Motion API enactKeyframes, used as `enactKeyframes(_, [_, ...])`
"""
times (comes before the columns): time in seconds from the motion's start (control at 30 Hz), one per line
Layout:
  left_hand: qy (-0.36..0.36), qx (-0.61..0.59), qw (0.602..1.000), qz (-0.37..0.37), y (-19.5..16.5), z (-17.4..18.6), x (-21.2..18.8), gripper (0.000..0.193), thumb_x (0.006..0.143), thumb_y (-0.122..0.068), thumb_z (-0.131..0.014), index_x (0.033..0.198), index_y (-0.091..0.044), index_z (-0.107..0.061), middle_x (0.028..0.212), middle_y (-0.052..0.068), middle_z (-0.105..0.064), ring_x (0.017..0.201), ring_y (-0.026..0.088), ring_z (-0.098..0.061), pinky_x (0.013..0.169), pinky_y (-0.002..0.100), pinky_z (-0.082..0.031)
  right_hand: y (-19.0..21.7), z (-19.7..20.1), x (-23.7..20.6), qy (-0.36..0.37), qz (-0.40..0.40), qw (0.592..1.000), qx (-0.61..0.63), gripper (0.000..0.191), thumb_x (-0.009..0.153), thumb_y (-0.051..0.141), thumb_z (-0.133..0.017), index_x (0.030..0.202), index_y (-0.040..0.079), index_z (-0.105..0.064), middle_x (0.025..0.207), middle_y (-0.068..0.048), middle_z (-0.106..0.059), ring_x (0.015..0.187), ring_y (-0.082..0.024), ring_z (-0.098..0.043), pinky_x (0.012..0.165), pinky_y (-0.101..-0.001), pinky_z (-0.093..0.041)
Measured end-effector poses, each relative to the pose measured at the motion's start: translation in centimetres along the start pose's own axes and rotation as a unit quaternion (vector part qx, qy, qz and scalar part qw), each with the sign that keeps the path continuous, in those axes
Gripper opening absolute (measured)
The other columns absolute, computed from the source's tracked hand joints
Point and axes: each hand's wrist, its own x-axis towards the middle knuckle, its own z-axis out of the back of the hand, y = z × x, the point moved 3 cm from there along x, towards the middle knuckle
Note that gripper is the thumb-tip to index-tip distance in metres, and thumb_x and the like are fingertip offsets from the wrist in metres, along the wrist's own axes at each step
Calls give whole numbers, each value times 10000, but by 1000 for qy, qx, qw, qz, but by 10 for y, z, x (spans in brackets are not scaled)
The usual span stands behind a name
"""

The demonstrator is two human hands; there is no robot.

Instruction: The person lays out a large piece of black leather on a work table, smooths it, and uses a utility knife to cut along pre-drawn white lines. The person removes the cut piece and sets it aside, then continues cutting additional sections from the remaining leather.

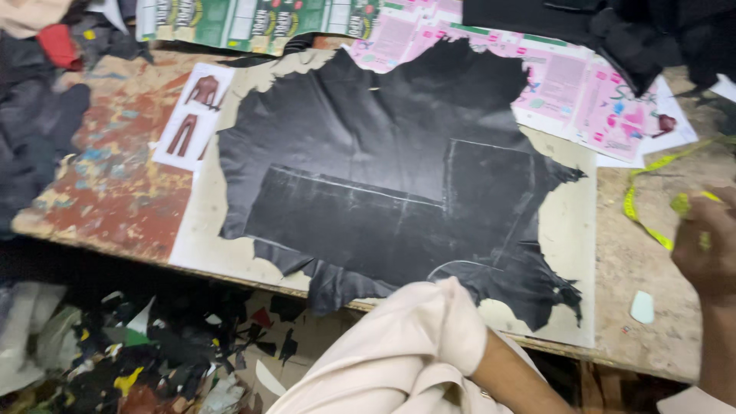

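Note:
A black leather hide lies spread over a pale card sheet on the worn table. Pale chalk lines mark straight-edged shapes across the hide. My right hand is at the right edge of the view, above the table, closed on a yellow measuring tape that loops away to the upper right. The hand is blurred. Only my left arm shows, a bare forearm coming out of a rolled cream sleeve at the bottom. Its hand is out of the frame.
A small pale chalk piece rests near the table's front right. Pink printed sheets and green printed sheets lie at the back, with a picture sheet of garments at the left. Dark cloth is piled at back right and left. Scraps litter the floor.

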Motion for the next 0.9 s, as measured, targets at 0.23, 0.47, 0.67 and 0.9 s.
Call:
enactKeyframes(0.23, [-79, 30, 995, -57, -65, 75, 24, 417, 917, -187, -708, 1321, -101, -655, 1093, 177, -729, 1029, 350, -702, 848, 455, -557, -7, 30, -43, 211, -349, 913, 16, 297, 1005, 111, -717, 1301, 97, -710, 1173, -118, -731, 872, -256, -738, 736, -376, -579])
enactKeyframes(0.47, [-438, 227, 866, 82, 88, 214, -72, 395, 875, -81, -726, 1267, -56, -686, 1286, 162, -694, 1242, 353, -632, 1030, 430, -512, -1, 52, -166, 240, -429, 860, -139, 268, 991, 136, -681, 1253, 99, -723, 1149, -158, -723, 1022, -352, -683, 890, -472, -551])
enactKeyframes(0.67, [-350, 348, 865, 95, 137, 227, -56, 505, 792, -208, -809, 1260, -56, -696, 1483, 117, -562, 1405, 316, -476, 1096, 458, -413, -13, 57, -237, 220, -431, 828, -284, 569, 890, 121, -704, 1451, 43, -645, 1299, -236, -651, 1168, -432, -597, 982, -514, -494])
enactKeyframes(0.9, [-303, 422, 848, 102, 155, 237, -21, 732, 659, -308, -872, 1316, -56, -670, 1540, 75, -503, 1296, 275, -529, 1007, 443, -451, -48, 48, -220, 174, -407, 849, -289, 407, 1014, 129, -694, 1398, 2, -645, 1284, -209, -670, 1150, -404, -595, 976, -498, -497])
